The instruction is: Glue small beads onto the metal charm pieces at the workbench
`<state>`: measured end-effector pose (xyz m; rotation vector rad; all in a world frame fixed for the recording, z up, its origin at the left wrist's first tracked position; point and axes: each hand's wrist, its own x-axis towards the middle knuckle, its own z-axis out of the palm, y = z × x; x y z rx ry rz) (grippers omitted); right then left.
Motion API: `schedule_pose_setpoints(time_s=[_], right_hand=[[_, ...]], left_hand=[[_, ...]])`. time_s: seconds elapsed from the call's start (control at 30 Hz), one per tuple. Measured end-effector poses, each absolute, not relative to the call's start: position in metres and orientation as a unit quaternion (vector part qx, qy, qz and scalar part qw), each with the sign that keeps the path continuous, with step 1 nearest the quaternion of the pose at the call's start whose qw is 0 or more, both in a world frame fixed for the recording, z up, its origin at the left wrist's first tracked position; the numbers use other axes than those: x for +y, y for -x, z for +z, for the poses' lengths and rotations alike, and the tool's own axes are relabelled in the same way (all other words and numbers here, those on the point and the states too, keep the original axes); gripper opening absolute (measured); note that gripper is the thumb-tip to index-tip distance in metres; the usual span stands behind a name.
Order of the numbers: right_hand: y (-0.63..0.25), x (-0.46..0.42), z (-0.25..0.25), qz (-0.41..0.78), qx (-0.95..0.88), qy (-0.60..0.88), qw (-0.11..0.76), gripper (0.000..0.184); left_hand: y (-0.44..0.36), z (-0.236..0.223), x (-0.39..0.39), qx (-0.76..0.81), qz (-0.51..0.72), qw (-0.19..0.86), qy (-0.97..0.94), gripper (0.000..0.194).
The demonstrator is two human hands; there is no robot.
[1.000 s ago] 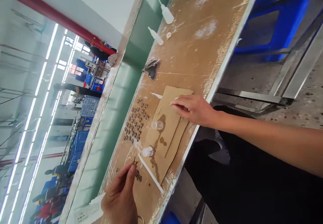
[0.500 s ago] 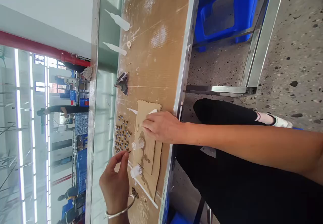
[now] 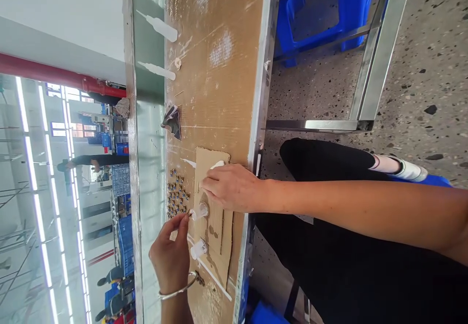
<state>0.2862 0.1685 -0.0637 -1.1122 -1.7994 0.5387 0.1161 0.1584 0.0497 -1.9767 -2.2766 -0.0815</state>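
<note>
Left hand has thumb and index pinched together on a tiny dark brass-coloured part, just beside a small clear plastic cup at 3 o'clock. From that pinch I read a cluster of tiny brass-and-blue pieces at 11, second clear cup at 5. Right hand is over a flat brown cardboard sheet, fingers bunched; can't tell if they're clamped on anything. White rounded object at its 11.
</note>
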Motion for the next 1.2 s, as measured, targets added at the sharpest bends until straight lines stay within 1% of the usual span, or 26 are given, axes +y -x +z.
schedule_pose_setpoints(time_s=[0.27, 0.73, 0.83, 0.97, 1.1, 1.2], right_hand=[[-0.288, 0.168, -0.062, 0.218, -0.731, 0.453, 0.461, 0.021], [-0.286, 0.168, -0.064, 0.217, -0.728, 0.454, 0.466, 0.02], [-0.286, 0.168, -0.064, 0.216, -0.727, 0.453, 0.469, 0.02], [-0.286, 0.169, -0.065, 0.21, -0.723, 0.449, 0.481, 0.02], [-0.284, 0.168, -0.069, 0.209, -0.715, 0.447, 0.496, 0.02], [-0.283, 0.167, -0.072, 0.208, -0.703, 0.45, 0.509, 0.024]], left_hand=[[-0.116, 0.049, 0.161, -0.74, -0.037, 0.063, 0.668, 0.024], [-0.115, 0.051, 0.16, -0.768, -0.021, 0.049, 0.638, 0.028], [-0.113, 0.055, 0.155, -0.777, -0.05, 0.03, 0.627, 0.029], [-0.111, 0.063, 0.14, -0.8, -0.133, 0.003, 0.585, 0.03], [-0.105, 0.071, 0.112, -0.83, -0.215, -0.004, 0.515, 0.033], [-0.089, 0.073, 0.084, -0.845, -0.242, -0.003, 0.477, 0.034]])
